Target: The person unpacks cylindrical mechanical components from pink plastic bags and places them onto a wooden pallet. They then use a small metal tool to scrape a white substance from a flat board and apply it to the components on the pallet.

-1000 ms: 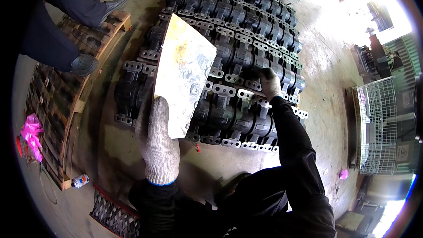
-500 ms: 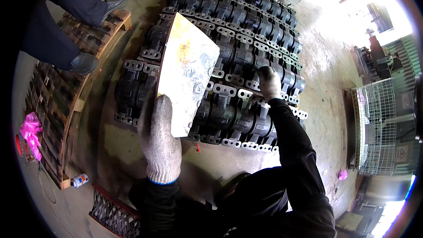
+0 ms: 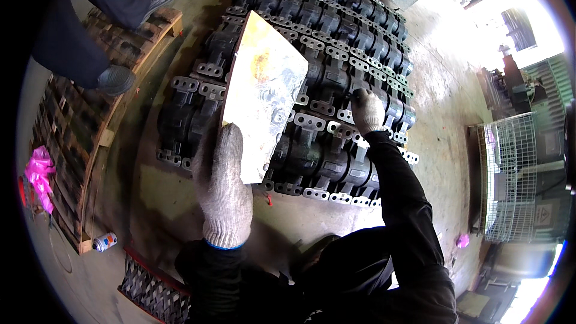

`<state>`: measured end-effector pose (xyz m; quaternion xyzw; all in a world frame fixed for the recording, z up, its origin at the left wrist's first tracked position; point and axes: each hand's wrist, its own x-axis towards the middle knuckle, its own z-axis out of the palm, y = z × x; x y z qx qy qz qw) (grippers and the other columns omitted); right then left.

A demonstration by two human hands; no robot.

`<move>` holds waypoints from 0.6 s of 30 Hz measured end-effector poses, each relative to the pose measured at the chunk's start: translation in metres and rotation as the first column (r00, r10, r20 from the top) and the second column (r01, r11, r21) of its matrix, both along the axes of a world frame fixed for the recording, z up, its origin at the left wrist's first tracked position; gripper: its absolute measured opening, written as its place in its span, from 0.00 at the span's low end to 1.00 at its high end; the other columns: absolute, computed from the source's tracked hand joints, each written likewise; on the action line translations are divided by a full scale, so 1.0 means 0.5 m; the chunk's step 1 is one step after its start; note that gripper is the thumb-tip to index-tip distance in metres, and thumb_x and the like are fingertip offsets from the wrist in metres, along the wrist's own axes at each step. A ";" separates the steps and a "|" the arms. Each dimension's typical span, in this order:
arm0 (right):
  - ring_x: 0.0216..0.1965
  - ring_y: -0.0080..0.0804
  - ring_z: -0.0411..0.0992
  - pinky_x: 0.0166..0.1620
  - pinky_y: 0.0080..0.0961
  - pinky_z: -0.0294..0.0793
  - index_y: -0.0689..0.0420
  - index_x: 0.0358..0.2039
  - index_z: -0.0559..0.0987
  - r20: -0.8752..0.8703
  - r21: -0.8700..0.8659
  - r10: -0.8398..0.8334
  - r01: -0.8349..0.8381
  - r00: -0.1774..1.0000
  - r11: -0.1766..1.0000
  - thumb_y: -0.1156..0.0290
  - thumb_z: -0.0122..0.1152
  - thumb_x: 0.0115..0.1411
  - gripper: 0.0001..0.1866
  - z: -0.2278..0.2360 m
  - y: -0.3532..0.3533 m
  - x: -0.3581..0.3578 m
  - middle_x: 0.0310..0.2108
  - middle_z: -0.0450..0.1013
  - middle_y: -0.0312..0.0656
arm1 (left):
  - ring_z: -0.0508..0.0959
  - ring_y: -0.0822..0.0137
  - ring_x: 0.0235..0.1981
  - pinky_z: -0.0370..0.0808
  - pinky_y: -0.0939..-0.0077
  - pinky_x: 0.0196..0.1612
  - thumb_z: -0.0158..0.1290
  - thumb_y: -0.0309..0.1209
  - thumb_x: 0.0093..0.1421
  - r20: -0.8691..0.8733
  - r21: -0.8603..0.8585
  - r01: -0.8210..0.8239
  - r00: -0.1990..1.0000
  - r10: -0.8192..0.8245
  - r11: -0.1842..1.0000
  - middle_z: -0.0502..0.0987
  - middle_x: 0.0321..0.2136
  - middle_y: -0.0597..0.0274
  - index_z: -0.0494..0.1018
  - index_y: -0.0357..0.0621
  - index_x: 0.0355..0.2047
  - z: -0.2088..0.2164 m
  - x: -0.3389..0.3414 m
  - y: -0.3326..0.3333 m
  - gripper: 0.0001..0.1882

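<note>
At the far left, a bunch of pink plastic [image 3: 38, 170] lies at the edge of a wooden pallet [image 3: 96, 144], and a small spray can [image 3: 104, 242] lies on the concrete floor [image 3: 162, 198] just off the pallet's near corner. Another person stands on the pallet's far end, dark trouser legs and grey shoes [image 3: 115, 79] showing. Near the lower edge, a piece of dark diamond-mesh grating [image 3: 153, 291] lies on the floor.

The left hand [image 3: 223, 187], in a grey knit glove, is closed on the near edge of a flat, pale board [image 3: 264, 93] stained with yellow and black marks. The board is tilted up and held over the left part of the rows of black cast metal parts [image 3: 336, 84], which cover the floor in tight lines running from near to far right, each with pale bolt-hole lugs.

To the right, the right hand [image 3: 367, 110], also gloved, reaches out on a dark sleeve and rests on top of one of the cast parts in the middle rows; the fingers curl down onto it, but whether they actually clamp it cannot be told.

At the right side, well apart from the parts, stands a wire mesh cage [image 3: 510, 174] with bright daylight beyond it.
</note>
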<state>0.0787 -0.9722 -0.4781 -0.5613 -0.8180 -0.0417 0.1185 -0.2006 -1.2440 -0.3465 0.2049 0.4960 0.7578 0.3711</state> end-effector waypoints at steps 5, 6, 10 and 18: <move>0.39 0.58 0.77 0.43 0.51 0.76 0.57 0.35 0.78 -0.036 0.045 0.017 -0.016 0.999 0.999 0.63 0.58 0.62 0.11 0.005 0.010 -0.003 0.34 0.77 0.56 | 0.74 0.68 0.54 0.71 0.72 0.58 0.50 0.32 0.71 0.148 0.018 0.009 0.989 -0.012 1.000 0.76 0.54 0.55 0.69 0.32 0.61 0.020 -0.001 0.002 0.22; 0.39 0.59 0.77 0.42 0.51 0.76 0.57 0.35 0.78 -0.038 0.031 0.024 -0.023 0.999 0.999 0.63 0.58 0.62 0.11 0.002 0.011 -0.002 0.34 0.77 0.56 | 0.74 0.69 0.53 0.71 0.72 0.58 0.51 0.32 0.71 0.153 0.021 0.007 0.988 -0.010 1.000 0.76 0.54 0.55 0.69 0.32 0.61 0.026 0.000 0.002 0.22; 0.39 0.59 0.77 0.42 0.52 0.76 0.57 0.34 0.78 -0.009 -0.017 0.008 -0.008 1.000 1.000 0.62 0.60 0.61 0.11 0.000 0.014 -0.002 0.34 0.77 0.57 | 0.76 0.66 0.54 0.73 0.69 0.58 0.53 0.31 0.70 0.211 0.024 -0.004 0.978 -0.001 1.000 0.77 0.53 0.57 0.72 0.34 0.58 0.020 -0.001 0.000 0.20; 0.40 0.57 0.78 0.43 0.51 0.77 0.55 0.36 0.80 -0.063 0.024 0.033 -0.031 0.998 0.999 0.62 0.61 0.60 0.11 0.020 0.020 -0.018 0.36 0.78 0.53 | 0.76 0.66 0.54 0.73 0.69 0.58 0.53 0.32 0.70 0.149 0.005 0.026 0.988 -0.026 1.000 0.77 0.53 0.56 0.72 0.34 0.58 0.030 -0.007 -0.005 0.20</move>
